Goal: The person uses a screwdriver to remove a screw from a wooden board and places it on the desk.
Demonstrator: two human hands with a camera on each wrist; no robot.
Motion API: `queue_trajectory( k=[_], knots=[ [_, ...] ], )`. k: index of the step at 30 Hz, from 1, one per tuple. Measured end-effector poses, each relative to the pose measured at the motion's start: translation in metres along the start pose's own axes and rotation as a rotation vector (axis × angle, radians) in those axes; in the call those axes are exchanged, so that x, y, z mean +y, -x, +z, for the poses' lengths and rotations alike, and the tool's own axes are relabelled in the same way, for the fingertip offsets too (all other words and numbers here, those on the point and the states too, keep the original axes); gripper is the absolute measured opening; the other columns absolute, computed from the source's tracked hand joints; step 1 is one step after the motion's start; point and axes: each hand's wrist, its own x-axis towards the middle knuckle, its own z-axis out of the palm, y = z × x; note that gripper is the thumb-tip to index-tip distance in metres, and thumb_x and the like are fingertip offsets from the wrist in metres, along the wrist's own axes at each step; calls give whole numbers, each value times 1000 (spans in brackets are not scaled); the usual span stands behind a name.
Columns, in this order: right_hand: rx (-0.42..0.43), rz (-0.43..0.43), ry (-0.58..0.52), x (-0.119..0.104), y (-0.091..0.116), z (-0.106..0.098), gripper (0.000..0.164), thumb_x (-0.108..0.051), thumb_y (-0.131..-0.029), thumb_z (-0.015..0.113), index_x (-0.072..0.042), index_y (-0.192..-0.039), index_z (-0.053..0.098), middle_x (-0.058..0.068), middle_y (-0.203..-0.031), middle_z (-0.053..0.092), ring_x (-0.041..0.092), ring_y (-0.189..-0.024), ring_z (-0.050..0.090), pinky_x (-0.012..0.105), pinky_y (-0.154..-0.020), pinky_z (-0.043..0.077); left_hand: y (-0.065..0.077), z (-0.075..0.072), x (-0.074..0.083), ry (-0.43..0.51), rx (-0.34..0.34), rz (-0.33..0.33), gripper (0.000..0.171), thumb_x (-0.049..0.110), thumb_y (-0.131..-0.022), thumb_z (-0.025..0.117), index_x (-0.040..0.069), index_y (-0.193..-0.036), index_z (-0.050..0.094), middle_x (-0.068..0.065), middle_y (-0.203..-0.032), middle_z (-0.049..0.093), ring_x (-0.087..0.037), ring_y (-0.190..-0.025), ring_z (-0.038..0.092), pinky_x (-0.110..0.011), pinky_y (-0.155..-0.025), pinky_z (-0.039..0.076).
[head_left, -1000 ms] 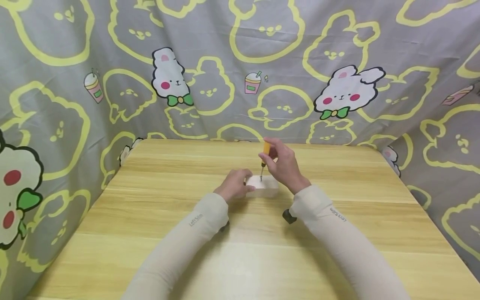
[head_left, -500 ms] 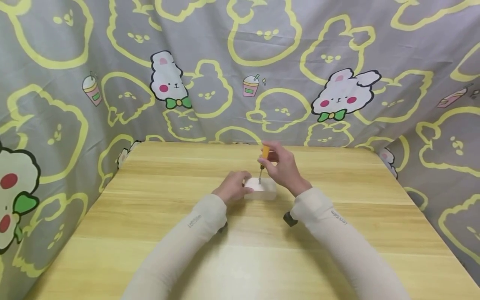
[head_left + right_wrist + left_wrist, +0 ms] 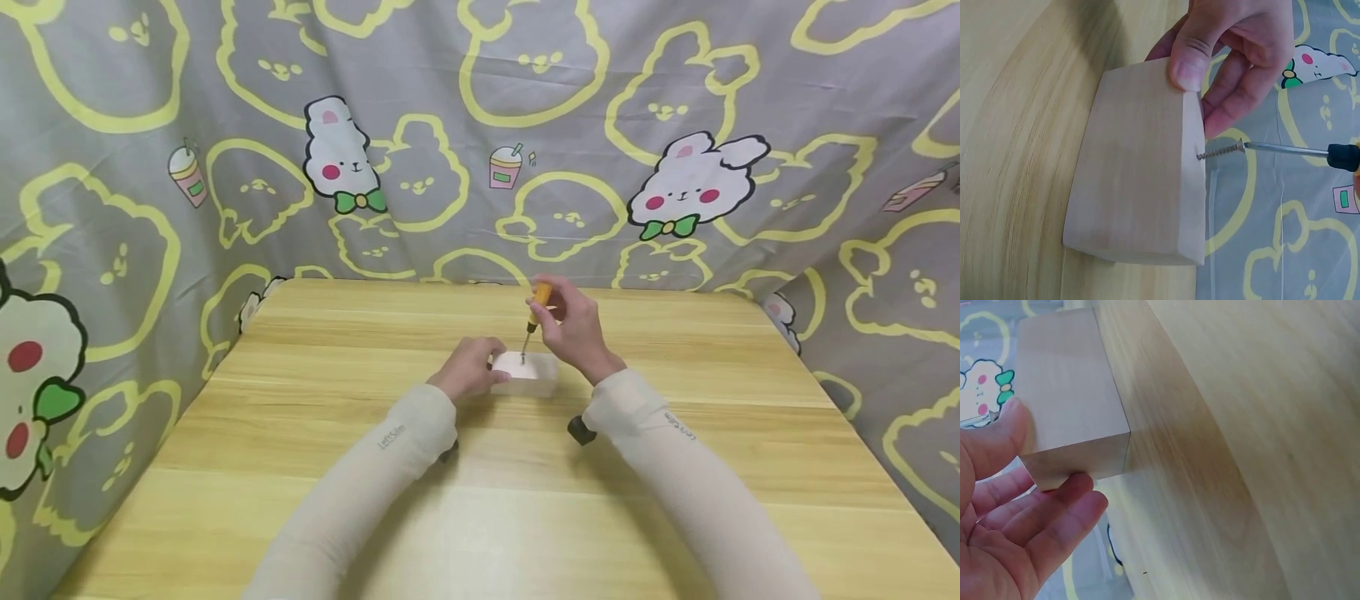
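A pale wooden block (image 3: 528, 385) lies on the table, and my left hand (image 3: 468, 367) grips its left end between thumb and fingers. From the block's top face a screw (image 3: 1221, 150) stands up, its tip sunk in the wood and much of its thread exposed. My right hand (image 3: 576, 329) holds a screwdriver (image 3: 542, 296) by its yellow handle, above the block. The screwdriver's metal shaft (image 3: 1288, 149) meets the screw head, tilted a little to the right in the head view. In the right wrist view, the right hand is almost wholly out of frame.
The wood-grain table (image 3: 480, 500) spreads around the block. Behind it and at both sides hangs a grey curtain (image 3: 435, 83) with cartoon prints. A dark wrist device (image 3: 582, 430) shows under the right sleeve, and another dark device (image 3: 448, 452) under the left.
My right hand has shifted slightly to the right, and the screwdriver leans further that way, with its tip still at the screw. My left hand keeps its grip on the block.
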Motion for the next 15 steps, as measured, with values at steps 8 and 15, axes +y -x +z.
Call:
queue_trajectory(
  k=[8,15],
  knots=[
    [-38,20,68,3,-2,-3,39,4,-83,74,2,-118,57,18,-96,64,32,-79,70,34,-62,60,-3,1,2,17,6,-9,44,21,-86,75,4,-124,62,-10,-121,64,-22,-107,59,-37,-96,48],
    [-59,50,99,-1,-5,-1,45,0,-83,75,2,-120,51,18,-97,66,29,-79,70,32,-61,60,-5,1,4,24,10,-23,47,22,-87,75,3,-128,60,-12,-126,62,-27,-116,56,-39,-101,45]
  ],
)
